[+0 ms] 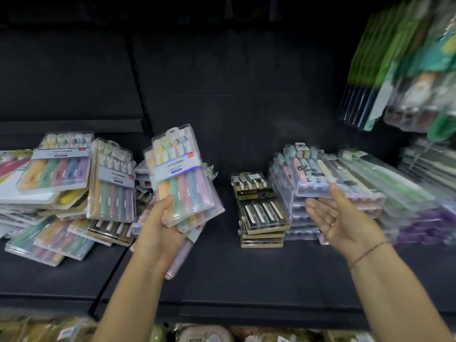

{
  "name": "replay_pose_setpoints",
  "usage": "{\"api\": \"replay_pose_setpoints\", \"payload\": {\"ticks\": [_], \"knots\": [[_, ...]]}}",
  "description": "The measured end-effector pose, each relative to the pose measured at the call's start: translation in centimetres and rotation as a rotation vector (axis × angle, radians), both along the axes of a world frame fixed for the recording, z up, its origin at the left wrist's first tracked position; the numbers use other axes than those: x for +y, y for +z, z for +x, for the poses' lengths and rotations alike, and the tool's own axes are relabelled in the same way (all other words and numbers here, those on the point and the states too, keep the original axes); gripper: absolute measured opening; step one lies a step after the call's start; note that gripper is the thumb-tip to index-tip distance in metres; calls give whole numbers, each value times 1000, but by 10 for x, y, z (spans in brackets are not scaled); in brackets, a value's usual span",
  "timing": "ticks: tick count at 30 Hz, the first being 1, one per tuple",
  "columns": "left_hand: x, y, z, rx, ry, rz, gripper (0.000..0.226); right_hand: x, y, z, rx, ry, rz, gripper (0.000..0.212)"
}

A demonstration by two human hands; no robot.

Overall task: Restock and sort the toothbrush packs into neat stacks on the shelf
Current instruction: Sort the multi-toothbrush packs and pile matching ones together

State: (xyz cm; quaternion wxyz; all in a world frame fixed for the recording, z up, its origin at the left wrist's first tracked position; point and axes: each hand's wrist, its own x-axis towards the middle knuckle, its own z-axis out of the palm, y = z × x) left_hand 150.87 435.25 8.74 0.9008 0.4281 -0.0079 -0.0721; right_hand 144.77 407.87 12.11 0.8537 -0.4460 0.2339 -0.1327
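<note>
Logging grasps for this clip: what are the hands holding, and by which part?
The left hand grips a bunch of pastel toothbrush packs by their lower end, thumb on the front. The right hand is open and holds nothing.

Held: pastel packs (180, 176), clear cases, fanned, tilted, in left hand (158, 233). On shelf (222, 280): loose heap (61, 193), left; dark stack (261, 211), centre, neat; clear stack (320, 186) just beside, right.

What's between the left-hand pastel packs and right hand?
Head view: short stack of black, gold-edged toothbrush packs on the black shelf, clear of pastel packs and right hand.
</note>
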Motion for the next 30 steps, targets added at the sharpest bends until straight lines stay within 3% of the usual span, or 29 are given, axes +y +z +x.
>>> {"api": "replay_pose_setpoints", "payload": {"ticks": [4, 6, 10, 14, 17, 20, 22, 25, 30], "knots": [[-22, -6, -5, 58, -47, 14, 51, 20, -4, -8, -91, -101, 149, 19], [-28, -7, -6, 68, -71, 53, 50, 41, -6, -15, -26, -59, 19, 10], [-34, -10, -9, 58, -118, 114, 53, 89, -15, -19, 59, 267, -458, 20], [-30, -6, -12, 24, -135, 134, 43, 109, -20, -12, 52, 400, -564, 44], [-14, 3, -10, 25, -104, 135, 50, 111, -23, -14, 49, 416, -500, 45], [6, 9, -6, 45, -100, 111, 48, 114, -25, -17, 46, 508, -308, 33], [14, 8, -8, 48, -127, 133, 47, 119, -25, -14, 16, 608, -254, 39], [16, 1, -14, 27, -238, 307, 40, 130, -21, -3, 16, 660, -248, 70], [29, 1, -22, -60, -401, 655, 65, 121, -26, -9, 45, 578, -212, 52]]}}
